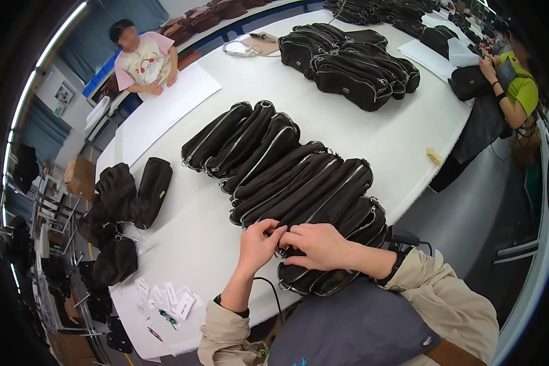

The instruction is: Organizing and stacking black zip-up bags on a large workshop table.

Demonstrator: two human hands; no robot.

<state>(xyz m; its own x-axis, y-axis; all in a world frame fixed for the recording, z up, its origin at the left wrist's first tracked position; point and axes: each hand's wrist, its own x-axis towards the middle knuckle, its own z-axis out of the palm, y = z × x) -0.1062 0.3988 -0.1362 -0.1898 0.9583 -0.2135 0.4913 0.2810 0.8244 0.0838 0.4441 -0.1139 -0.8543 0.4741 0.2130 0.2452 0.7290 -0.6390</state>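
Note:
A row of black fabric bags (297,183) with silver zippers and metal rings stands packed side by side before me. My left hand (259,244) pinches with thumb and forefinger at the end of one bag near me. Fingers of my right hand (319,247) meet it there, with the palm over the same bag. The small part between the fingertips is hidden. Just below them shows a metal ring (281,252). The nearest black bag (318,277) lies under my right forearm, against my grey apron (347,325).
White tags (171,299), a green-and-black item (168,318) and a red pen-like tool (155,334) lie front left. More black bags (151,192) sit left; another bag stack (347,64) stands at the back. Co-workers stand across (144,64) and right (514,87). A yellow scrap (433,155) lies near the right edge.

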